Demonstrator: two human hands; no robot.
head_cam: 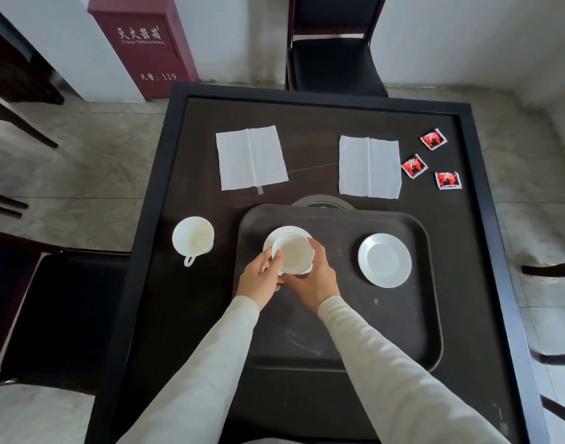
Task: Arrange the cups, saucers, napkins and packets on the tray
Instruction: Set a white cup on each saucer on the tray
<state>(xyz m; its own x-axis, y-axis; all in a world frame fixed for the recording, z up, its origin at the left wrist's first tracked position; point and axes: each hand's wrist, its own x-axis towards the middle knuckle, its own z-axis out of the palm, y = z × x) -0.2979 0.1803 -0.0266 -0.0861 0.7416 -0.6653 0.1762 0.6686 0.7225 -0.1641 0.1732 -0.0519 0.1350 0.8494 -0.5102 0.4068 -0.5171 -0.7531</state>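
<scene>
- Cup [293, 253]: white, round, upright, its inside faintly stained; it sits over a white saucer [276, 235] at the tray's [403, 315] left part.
- Left hand [259, 279]: fingers curled against the cup's left wall and rim.
- Right hand [313, 278]: wrapped around the cup's right side, clamped on it.
- Second cup [193, 237]: on the table [185, 315], left of the tray.
- Empty saucer [384, 260]: on the tray's right part.

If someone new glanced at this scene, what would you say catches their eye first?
Both hands, left and right, clasp a white cup over a saucer on the dark tray. Three red packets stand out at the table's far right, beside two white napkins.
</scene>
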